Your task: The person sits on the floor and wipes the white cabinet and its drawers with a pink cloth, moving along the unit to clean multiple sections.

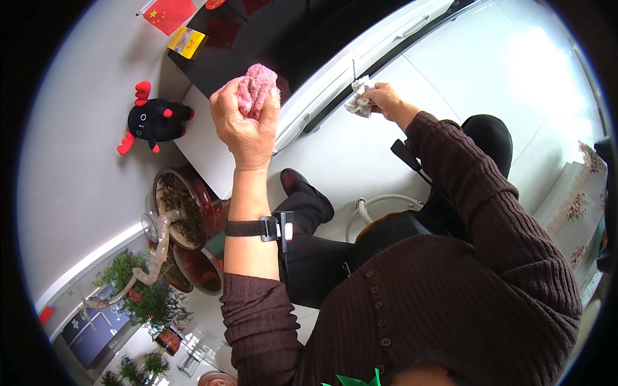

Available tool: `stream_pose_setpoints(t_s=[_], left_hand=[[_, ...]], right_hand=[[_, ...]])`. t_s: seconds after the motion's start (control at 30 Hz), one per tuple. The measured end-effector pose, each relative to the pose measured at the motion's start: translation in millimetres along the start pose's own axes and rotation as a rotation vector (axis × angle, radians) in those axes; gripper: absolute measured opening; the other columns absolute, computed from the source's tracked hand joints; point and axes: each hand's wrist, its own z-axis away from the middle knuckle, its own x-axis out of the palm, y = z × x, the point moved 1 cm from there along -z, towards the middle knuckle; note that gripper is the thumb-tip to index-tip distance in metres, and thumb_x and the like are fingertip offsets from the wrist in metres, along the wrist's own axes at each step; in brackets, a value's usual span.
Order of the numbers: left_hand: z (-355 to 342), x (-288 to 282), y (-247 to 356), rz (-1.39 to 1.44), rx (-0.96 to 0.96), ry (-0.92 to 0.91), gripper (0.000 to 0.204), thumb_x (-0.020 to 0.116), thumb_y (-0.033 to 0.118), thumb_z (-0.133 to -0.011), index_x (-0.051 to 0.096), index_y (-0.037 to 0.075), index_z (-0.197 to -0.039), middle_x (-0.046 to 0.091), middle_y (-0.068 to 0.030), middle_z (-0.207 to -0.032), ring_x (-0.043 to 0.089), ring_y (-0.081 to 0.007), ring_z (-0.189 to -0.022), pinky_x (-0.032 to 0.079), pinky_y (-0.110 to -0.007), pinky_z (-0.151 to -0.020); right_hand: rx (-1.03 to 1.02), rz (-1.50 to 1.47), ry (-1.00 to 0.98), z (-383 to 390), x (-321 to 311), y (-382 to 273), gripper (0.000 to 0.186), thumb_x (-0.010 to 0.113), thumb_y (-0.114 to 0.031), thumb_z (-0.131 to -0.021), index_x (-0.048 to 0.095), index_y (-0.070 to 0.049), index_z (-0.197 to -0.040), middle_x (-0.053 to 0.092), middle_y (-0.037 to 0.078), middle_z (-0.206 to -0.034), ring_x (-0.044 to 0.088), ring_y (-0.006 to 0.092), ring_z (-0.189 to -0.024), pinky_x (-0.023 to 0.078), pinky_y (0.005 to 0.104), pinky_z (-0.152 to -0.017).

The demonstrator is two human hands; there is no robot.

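Observation:
My left hand (pixel 244 138) is closed round a bunched pink cloth (pixel 259 89), with its fingers wrapped over the sides. Hand and cloth are at the near end of a cabinet's glossy black top (pixel 290 42); whether the cloth touches that surface, I cannot tell. To the right, my right hand (pixel 388 101) pinches a crumpled white cloth or tissue (pixel 360 96) beside the cabinet's white drawer front (pixel 357 61). A thin dark rod stands up just behind the white bundle. My left wrist wears a black strap with a small device (pixel 283 226).
A small red flag (pixel 169 14) and a yellow box (pixel 187 42) stand at the cabinet's far-left edge. Left of it sits a black plush toy (pixel 156 120) with red antlers. Potted plants (pixel 187 206) are lower left. A round-framed stool (pixel 360 207) is near my legs.

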Motion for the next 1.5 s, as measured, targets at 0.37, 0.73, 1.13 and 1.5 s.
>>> stream_pose_setpoints(t_s=[0.37, 0.73, 1.13, 1.5], left_hand=[[24.7, -41.2, 18.1, -0.046, -0.152, -0.034, 0.04, 0.08, 0.028, -0.079, 0.062, 0.005, -0.106, 0.059, -0.0129, -0.101, 0.061, -0.0301, -0.095, 0.051, -0.042, -0.084], [35.4, -101.2, 57.2, 0.75, -0.781, 0.176, 0.028, 0.076, 0.016, -0.086, 0.063, -0.001, -0.104, 0.065, -0.0043, -0.095, 0.06, -0.0106, -0.085, 0.05, -0.026, -0.081], [49.5, -127.8, 30.2, 0.92, -0.96, 0.468, 0.025, 0.074, 0.014, -0.086, 0.064, 0.001, -0.104, 0.067, -0.006, -0.097, 0.064, -0.0142, -0.088, 0.051, -0.027, -0.082], [44.4, -135.8, 15.1, 0.901, -0.989, 0.435, 0.025, 0.073, 0.015, -0.086, 0.064, 0.0, -0.104, 0.066, -0.0062, -0.096, 0.064, -0.0141, -0.087, 0.051, -0.028, -0.081]], right_hand=[[0.064, 0.042, -0.188, 31.1, 28.8, 44.6, 0.025, 0.07, -0.003, -0.086, 0.059, 0.005, -0.106, 0.065, 0.02, -0.106, 0.069, 0.0329, -0.097, 0.059, 0.0434, -0.088], [-0.17, 0.269, -0.126, 55.6, 6.6, -46.0, 0.024, 0.07, -0.009, -0.086, 0.065, 0.008, -0.103, 0.067, 0.019, -0.102, 0.071, 0.0298, -0.086, 0.061, 0.0404, -0.081], [0.218, -0.004, -0.37, 68.8, 185.9, 71.4, 0.026, 0.071, -0.008, -0.089, 0.062, 0.01, -0.105, 0.064, 0.023, -0.114, 0.068, 0.0377, -0.101, 0.059, 0.0482, -0.089], [0.236, -0.41, -0.109, 42.0, 243.1, 108.4, 0.023, 0.063, 0.006, -0.086, 0.059, 0.004, -0.108, 0.064, 0.02, -0.108, 0.068, 0.033, -0.097, 0.059, 0.0483, -0.086]])
